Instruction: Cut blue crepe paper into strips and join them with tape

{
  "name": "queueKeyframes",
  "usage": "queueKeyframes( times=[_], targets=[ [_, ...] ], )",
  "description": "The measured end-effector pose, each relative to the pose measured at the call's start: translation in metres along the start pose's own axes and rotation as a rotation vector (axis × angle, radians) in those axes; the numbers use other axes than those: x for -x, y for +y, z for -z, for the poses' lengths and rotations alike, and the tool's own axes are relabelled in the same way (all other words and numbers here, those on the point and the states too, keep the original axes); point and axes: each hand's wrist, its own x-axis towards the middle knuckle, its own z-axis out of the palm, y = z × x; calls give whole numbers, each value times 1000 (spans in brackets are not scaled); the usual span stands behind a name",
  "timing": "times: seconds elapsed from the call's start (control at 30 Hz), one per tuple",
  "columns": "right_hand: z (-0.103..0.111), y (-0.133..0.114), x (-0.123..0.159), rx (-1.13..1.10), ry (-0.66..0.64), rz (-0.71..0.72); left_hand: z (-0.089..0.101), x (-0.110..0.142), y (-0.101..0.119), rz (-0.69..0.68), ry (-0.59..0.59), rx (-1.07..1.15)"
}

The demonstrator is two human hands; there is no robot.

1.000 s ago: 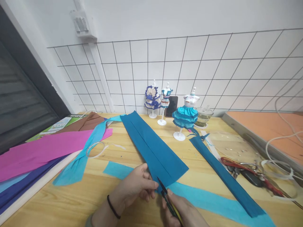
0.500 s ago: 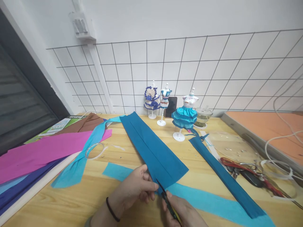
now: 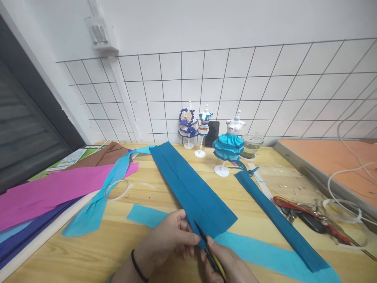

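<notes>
A wide strip of dark teal crepe paper (image 3: 188, 181) with a lengthwise crease slants across the middle of the table. My left hand (image 3: 173, 236), with a dark band on the wrist, pinches its near left edge between thumb and fingers. In my right hand (image 3: 225, 261) is a pair of scissors (image 3: 203, 234) with dark blades and partly yellow handles. The blades reach into the strip's near end, close to my left thumb. Beneath, a light blue paper strip (image 3: 265, 253) lies flat. To the right rests a narrow folded teal strip (image 3: 282, 222).
Three small mannequins stand at the back, the nearest in a turquoise ruffled skirt (image 3: 228, 147). Behind are a phone (image 3: 212, 133) and a lidded glass cup (image 3: 251, 147). Pink paper (image 3: 59, 182) and other coloured sheets lie left, with a tape ring (image 3: 117, 190). Keys (image 3: 309, 220) lie right.
The scissors' handles have spread apart and the blades stand wider on the paper. The strip's near end and both hands have shifted very slightly to the right.
</notes>
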Motion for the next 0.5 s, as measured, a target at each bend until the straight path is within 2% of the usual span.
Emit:
queueKeyframes(
  times=[0.5],
  targets=[
    [1,-6,5,124,30,111,-6,1,0,1,6,-13]
  ],
)
